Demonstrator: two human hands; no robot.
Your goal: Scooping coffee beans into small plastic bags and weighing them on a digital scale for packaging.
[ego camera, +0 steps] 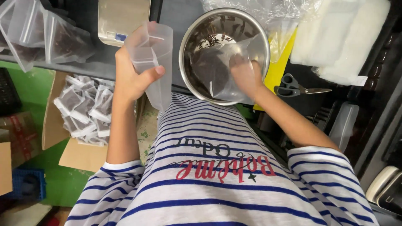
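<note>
- Left hand gripped an empty clear pouch, upright beside the steel bowl.
- Right hand, inside the bowl, grasped plastic film over dark contents.
- Best kept: pouch mouth open, close to the rim.

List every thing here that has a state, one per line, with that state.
Left hand: gripping a clear empty pouch, mouth held open.
Right hand: inside the steel bowl, covered by a thin plastic glove.
Steel bowl: nearly empty, dark crumbs at the bottom.
Scissors: closed, lying flat.
Cardboard box: open, holding filled, sealed packets.
</note>
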